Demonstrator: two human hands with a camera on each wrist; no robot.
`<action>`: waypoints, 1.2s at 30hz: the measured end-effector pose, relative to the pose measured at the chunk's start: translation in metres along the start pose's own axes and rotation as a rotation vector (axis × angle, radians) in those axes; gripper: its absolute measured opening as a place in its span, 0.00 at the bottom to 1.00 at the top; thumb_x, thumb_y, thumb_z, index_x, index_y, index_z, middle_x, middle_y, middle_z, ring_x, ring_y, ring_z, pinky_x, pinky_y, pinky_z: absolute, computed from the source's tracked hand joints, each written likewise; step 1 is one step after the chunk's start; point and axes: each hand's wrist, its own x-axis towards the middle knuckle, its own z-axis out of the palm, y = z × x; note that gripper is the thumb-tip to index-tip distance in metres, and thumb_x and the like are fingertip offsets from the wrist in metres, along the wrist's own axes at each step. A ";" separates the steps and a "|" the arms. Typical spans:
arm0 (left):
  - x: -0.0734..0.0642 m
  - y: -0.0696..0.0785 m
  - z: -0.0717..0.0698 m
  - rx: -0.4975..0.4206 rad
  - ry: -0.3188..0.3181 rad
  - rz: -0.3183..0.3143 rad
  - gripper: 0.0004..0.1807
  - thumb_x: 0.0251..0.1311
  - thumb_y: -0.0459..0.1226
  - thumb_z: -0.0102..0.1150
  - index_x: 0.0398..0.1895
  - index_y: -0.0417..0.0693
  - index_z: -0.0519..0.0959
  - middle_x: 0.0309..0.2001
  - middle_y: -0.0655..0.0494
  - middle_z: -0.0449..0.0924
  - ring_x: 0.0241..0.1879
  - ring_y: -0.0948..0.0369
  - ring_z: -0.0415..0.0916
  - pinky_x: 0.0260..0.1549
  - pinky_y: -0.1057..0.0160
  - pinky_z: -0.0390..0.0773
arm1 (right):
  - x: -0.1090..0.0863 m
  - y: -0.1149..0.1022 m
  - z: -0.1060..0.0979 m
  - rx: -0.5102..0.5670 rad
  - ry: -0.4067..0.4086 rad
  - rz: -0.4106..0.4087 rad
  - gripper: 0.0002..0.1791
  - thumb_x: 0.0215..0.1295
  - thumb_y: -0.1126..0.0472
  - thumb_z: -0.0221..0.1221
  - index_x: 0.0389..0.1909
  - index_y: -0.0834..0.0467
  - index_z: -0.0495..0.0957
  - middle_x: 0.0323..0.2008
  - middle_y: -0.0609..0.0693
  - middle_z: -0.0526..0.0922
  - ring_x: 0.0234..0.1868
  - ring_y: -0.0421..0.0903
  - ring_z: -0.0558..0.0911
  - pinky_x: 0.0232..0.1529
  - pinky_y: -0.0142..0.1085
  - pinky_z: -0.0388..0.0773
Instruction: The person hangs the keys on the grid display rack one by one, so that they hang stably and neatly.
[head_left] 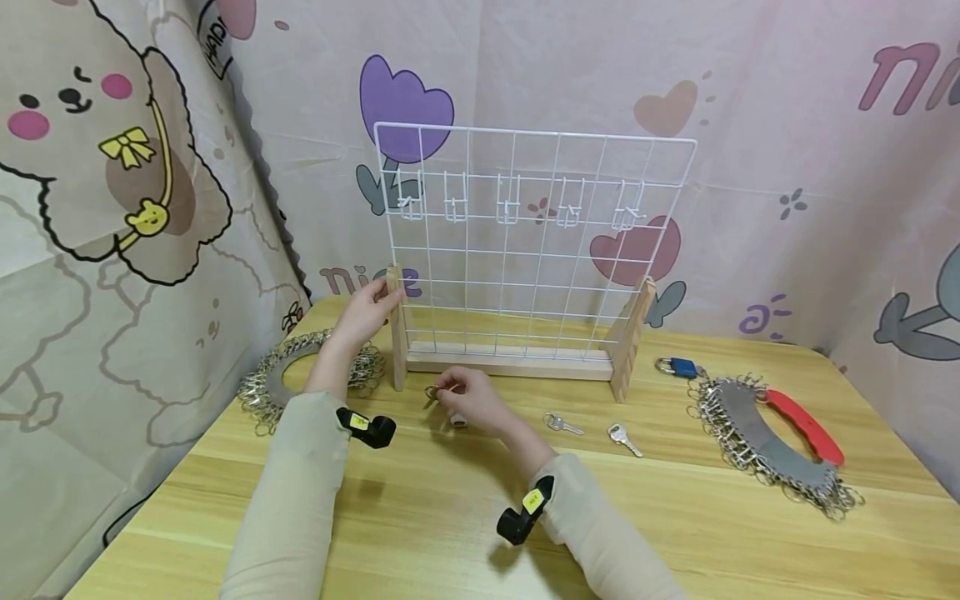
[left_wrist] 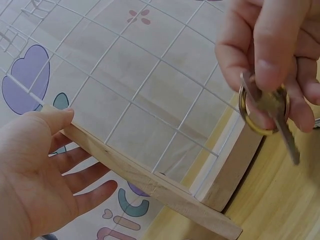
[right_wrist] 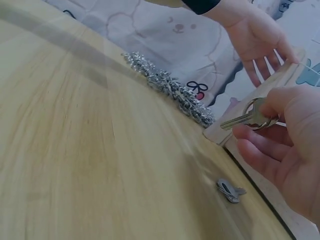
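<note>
A white wire grid rack (head_left: 536,132) stands upright on a wooden base (head_left: 510,364). My left hand (head_left: 365,315) grips the top of its left wooden post (head_left: 398,342), thumb on the near side and the other fingers behind. Low in front of the base, my right hand (head_left: 476,402) pinches a key (right_wrist: 242,119) on a round metal ring (left_wrist: 243,111), held above the table with the blade pointing away from the fingers. Below that hand lies another key with a ring (right_wrist: 230,191). Two more keys, one silver (head_left: 562,424) and one with a broad head (head_left: 624,438), lie to the right.
Several white hooks (head_left: 507,210) hang in a row on the grid. At right lie a blue padlock (head_left: 682,367) and a grey curved plate (head_left: 757,433) with a red handle (head_left: 806,426) and many small rings. A similar ringed plate (head_left: 277,379) lies at left.
</note>
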 end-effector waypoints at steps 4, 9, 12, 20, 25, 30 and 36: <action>0.007 -0.009 -0.002 -0.013 0.001 0.002 0.29 0.72 0.38 0.39 0.70 0.33 0.49 0.66 0.33 0.54 0.65 0.41 0.53 0.60 0.45 0.61 | -0.002 0.001 -0.002 0.062 -0.028 0.025 0.03 0.63 0.67 0.56 0.35 0.65 0.75 0.34 0.60 0.80 0.32 0.56 0.80 0.32 0.41 0.80; 0.022 -0.030 -0.003 -0.004 0.008 0.015 0.31 0.71 0.42 0.41 0.71 0.37 0.50 0.67 0.36 0.55 0.65 0.43 0.54 0.60 0.46 0.62 | -0.004 0.004 -0.004 0.077 -0.063 0.052 0.04 0.61 0.67 0.59 0.31 0.64 0.74 0.33 0.57 0.81 0.29 0.45 0.77 0.29 0.33 0.76; 0.027 -0.037 -0.003 0.015 0.018 0.030 0.31 0.71 0.44 0.41 0.71 0.38 0.50 0.67 0.37 0.56 0.65 0.44 0.55 0.60 0.47 0.62 | -0.006 0.004 -0.004 0.068 -0.077 0.064 0.06 0.59 0.66 0.61 0.32 0.66 0.76 0.32 0.52 0.81 0.30 0.44 0.77 0.31 0.32 0.77; 0.028 -0.040 -0.002 0.028 0.028 0.042 0.31 0.71 0.45 0.41 0.71 0.39 0.52 0.67 0.38 0.57 0.65 0.44 0.56 0.60 0.47 0.63 | -0.005 0.001 -0.005 0.007 -0.042 -0.017 0.10 0.56 0.65 0.64 0.38 0.66 0.82 0.37 0.51 0.78 0.37 0.42 0.78 0.38 0.31 0.78; 0.028 -0.040 -0.003 0.030 0.027 0.043 0.31 0.71 0.45 0.42 0.70 0.38 0.53 0.67 0.37 0.57 0.65 0.44 0.55 0.60 0.47 0.61 | -0.002 -0.008 -0.013 -0.052 0.042 -0.151 0.08 0.61 0.64 0.61 0.33 0.65 0.84 0.38 0.51 0.79 0.39 0.40 0.77 0.35 0.29 0.77; 0.027 -0.039 -0.003 0.023 0.024 0.037 0.31 0.71 0.45 0.42 0.71 0.38 0.52 0.67 0.38 0.57 0.65 0.44 0.55 0.60 0.47 0.61 | 0.002 -0.025 -0.024 -0.133 0.112 -0.264 0.06 0.61 0.67 0.60 0.31 0.66 0.84 0.37 0.54 0.80 0.34 0.42 0.78 0.32 0.30 0.78; 0.025 -0.039 -0.003 0.031 0.024 0.030 0.31 0.71 0.45 0.42 0.71 0.38 0.52 0.67 0.38 0.57 0.65 0.44 0.55 0.61 0.47 0.60 | 0.012 -0.050 -0.040 -0.255 0.169 -0.260 0.05 0.60 0.68 0.61 0.34 0.64 0.84 0.36 0.51 0.80 0.31 0.40 0.74 0.28 0.26 0.73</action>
